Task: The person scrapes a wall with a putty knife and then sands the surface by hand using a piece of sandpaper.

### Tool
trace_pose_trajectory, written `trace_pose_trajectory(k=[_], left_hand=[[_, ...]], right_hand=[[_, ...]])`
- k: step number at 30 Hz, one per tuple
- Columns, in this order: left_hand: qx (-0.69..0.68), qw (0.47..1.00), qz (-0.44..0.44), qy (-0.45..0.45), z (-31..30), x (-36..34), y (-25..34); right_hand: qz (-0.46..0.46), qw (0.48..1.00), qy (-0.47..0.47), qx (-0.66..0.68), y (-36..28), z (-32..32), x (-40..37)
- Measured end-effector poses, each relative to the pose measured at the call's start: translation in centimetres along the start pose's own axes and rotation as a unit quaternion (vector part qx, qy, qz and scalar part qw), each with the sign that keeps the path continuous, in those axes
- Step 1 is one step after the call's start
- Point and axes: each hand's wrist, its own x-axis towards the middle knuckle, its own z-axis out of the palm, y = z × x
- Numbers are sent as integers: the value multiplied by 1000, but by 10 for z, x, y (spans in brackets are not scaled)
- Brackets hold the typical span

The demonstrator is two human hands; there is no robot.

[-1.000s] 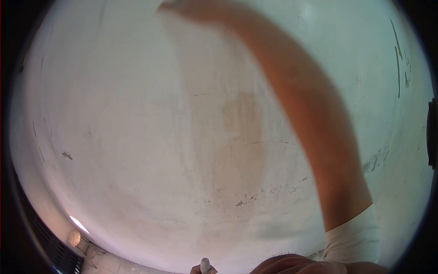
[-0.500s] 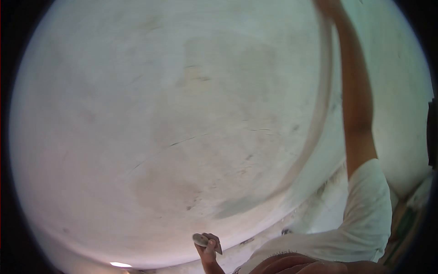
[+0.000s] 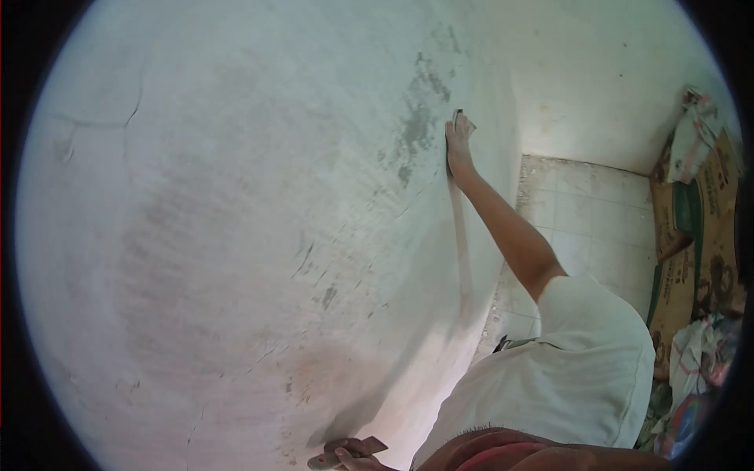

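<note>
My right hand (image 3: pixel 458 149) is against the pale wall (image 3: pixel 259 196), closed round a small flat object (image 3: pixel 470 123) whose shape is partly hidden. Grey, rough patches (image 3: pixel 416 129) mark the wall just left of that hand. Low in the view, my left hand (image 3: pixel 352 458) grips a scraper (image 3: pixel 374 445) with a rounded handle and a flat blade, close to the wall. Thin cracks (image 3: pixel 135 110) run through the wall at the upper left, and more lie around the middle.
A tiled floor (image 3: pixel 593 212) with debris along its edge meets the wall on the right. Printed cardboard (image 3: pixel 716 204), a white bag (image 3: pixel 695 141) and crumpled plastic sacks (image 3: pixel 691 357) lie at the far right. Another pale wall (image 3: pixel 605 71) stands at the upper right.
The view has shifted, showing more floor and the cardboard. My right hand has come down from the top edge to the wall's upper middle. My left hand appears lower, still holding the scraper.
</note>
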Motion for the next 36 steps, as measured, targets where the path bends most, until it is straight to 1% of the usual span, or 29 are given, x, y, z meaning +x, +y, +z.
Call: trace_pose_trajectory(k=[2, 3, 4, 5, 6, 8, 9, 10, 11, 12, 13, 14, 15, 16, 17, 20, 21, 22, 24, 25, 26, 27, 28, 29, 30, 33, 34, 35, 36], left_hand=[[16, 999, 13, -27, 8, 5, 9], [37, 999, 23, 5, 17, 7, 13], [59, 997, 31, 38, 26, 5, 18], [65, 996, -11, 52, 42, 4, 33], [78, 996, -16, 45, 43, 3, 33], [107, 993, -21, 35, 38, 5, 34], [99, 995, -15, 2, 45, 7, 43], [101, 995, 15, 21, 47, 9, 42], [102, 993, 44, 40, 50, 11, 37], [103, 990, 72, 57, 51, 13, 32], [94, 992, 71, 48, 49, 12, 28], [73, 995, 58, 34, 43, 10, 24], [69, 996, 47, 30, 39, 10, 20], [70, 996, 41, 34, 40, 9, 18], [72, 996, 33, 36, 40, 9, 17], [78, 996, 22, 42, 42, 10, 15], [79, 996, 21, 43, 41, 9, 15], [79, 996, 20, 46, 41, 9, 14], [78, 996, 12, 45, 42, 9, 12], [75, 996, 6, 46, 41, 9, 13], [72, 996, 2, 47, 43, 9, 12], [72, 996, 0, 47, 43, 9, 12], [70, 996, -5, 47, 42, 9, 11], [66, 997, -8, 47, 42, 9, 10], [64, 997, -9, 47, 43, 9, 9], [61, 997, -11, 45, 39, 9, 6], [60, 997, -14, 44, 38, 8, 5], [61, 997, -16, 41, 37, 8, 5], [59, 997, -20, 39, 35, 8, 4]], right_hand=[[-122, 985, 8, -125, 42, 21, -6], [-143, 979, -12, -142, 6, 25, -43], [-163, 973, -36, -160, -35, 20, -98], [-183, 970, -96, -130, -43, 9, -141], [-200, 962, -157, -99, -43, -1, -164], [-181, 969, -88, -146, -5, -3, -126], [-172, 969, -56, -167, 18, 0, -94], [-119, 980, -2, -157, 36, 2, -48], [-66, 987, 25, -144, 64, 1, 5], [-57, 988, 19, -145, 66, -1, 20], [-47, 988, 13, -146, 66, -4, 29], [-41, 988, 8, -146, 46, -6, 33], [-42, 996, 9, -79, 32, -1, 8], [-67, 994, -23, -83, 12, -1, -37], [-65, 987, -39, -138, 36, 5, -78], [-125, 982, -70, -123, 69, -13, -120], [-74, 981, -39, -175, 82, -11, -84], [-59, 979, 1, -194, 109, -8, -33], [-17, 996, 4, -83, 100, -24, 63], [83, 996, 4, 14, 32, -27, 77], [-7, 997, 8, -79, 23, -9, 68], [-96, 981, 13, -169, 13, 11, 43], [-107, 979, -39, -167, -24, 15, -12], [-164, 972, -96, -140, -54, 6, -77], [-219, 957, -152, -112, -69, 0, -115], [-244, 952, -125, -138, -21, -11, -74], [-169, 972, -74, -148, -4, -9, -33], [-109, 990, -12, -92, 26, -9, 20], [-101, 990, -14, -93, 26, -12, 20]])
